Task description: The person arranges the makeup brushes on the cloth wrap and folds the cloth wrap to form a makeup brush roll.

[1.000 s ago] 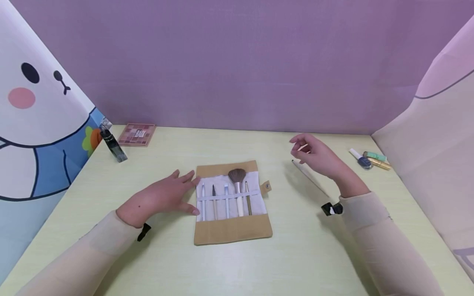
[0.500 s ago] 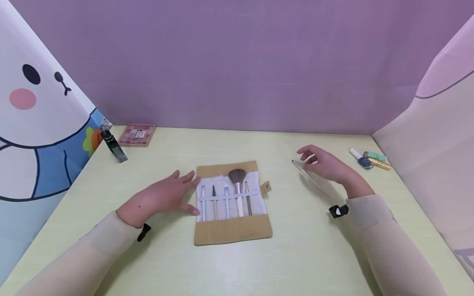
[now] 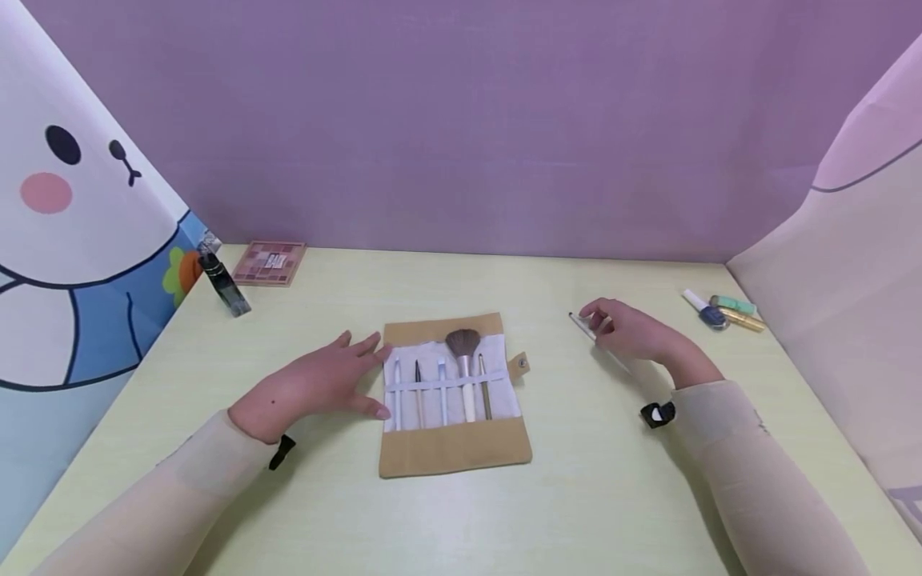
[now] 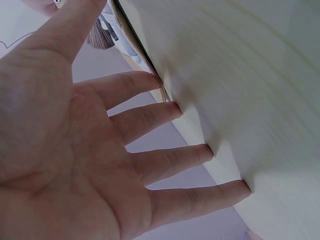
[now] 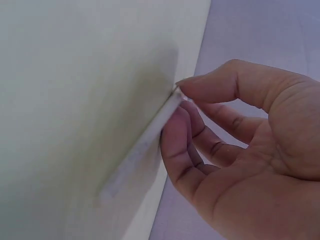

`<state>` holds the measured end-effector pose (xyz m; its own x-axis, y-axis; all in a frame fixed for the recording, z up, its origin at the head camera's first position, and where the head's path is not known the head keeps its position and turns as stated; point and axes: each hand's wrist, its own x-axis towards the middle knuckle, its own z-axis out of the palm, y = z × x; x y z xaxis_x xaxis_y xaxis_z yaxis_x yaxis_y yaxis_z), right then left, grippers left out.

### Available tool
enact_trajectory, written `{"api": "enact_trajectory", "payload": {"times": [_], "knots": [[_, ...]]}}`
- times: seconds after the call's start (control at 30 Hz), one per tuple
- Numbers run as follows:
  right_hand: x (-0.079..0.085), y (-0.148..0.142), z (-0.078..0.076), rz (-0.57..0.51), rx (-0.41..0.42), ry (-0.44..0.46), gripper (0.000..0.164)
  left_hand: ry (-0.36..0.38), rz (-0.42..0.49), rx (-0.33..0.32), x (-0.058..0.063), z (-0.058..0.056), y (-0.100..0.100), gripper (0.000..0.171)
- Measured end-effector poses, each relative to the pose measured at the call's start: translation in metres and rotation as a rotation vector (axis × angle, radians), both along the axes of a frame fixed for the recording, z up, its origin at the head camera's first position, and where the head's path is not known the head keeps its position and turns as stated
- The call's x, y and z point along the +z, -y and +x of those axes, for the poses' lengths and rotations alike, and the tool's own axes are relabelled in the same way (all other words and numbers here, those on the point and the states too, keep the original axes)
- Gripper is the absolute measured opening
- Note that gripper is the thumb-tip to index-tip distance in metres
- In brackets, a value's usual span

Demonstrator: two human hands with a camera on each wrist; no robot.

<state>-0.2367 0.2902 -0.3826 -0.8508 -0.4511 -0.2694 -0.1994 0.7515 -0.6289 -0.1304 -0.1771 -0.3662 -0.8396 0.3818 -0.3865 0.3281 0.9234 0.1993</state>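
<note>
Far left of the frame, a dark bottle (image 3: 224,285) sits beside a pink palette (image 3: 270,264) near the back of a pale tabletop (image 3: 591,504). Left of centre, the left grip (image 3: 317,388), a bare hand, stays spread and clenches nothing, its index fingertip touching the edge of a tan brush roll (image 3: 455,450), as it was a second ago. Lower centre, the unrolled case keeps five tools beneath its elastic band (image 3: 425,385), among them a large fluffy brush (image 3: 463,342); its snap tab (image 3: 519,366) juts out to the right.

The change comes right of centre: the right grip (image 3: 630,332), raised over the tabletop a second earlier, has come down and now pinches a slim white stick (image 3: 582,325) between thumb and fingers. The stick slants from its dark end at upper left, well apart from the roll; whether it has left the surface is hard to tell. The work appears to have passed from reaching to holding. Far right, a blue bottle (image 3: 713,318), a green tube (image 3: 733,305) and a gold tube (image 3: 743,319) lie together, untouched.
</note>
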Motion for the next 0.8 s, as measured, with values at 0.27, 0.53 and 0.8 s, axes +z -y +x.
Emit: {"api": "enact_trajectory", "payload": {"times": [0.27,0.53,0.8], "knots": [[-0.001,0.006,0.001,0.053,0.010,-0.007,0.053,0.004,-0.006,0.000,0.001,0.000,0.000,0.109],[0.008,0.012,0.002,0.106,-0.021,-0.061,0.058,-0.011,-0.009,-0.013,0.002,0.000,0.002,0.110],[0.027,0.024,0.002,-0.003,-0.080,-0.070,0.060,-0.001,-0.021,-0.015,0.000,-0.003,0.001,0.110]]}}
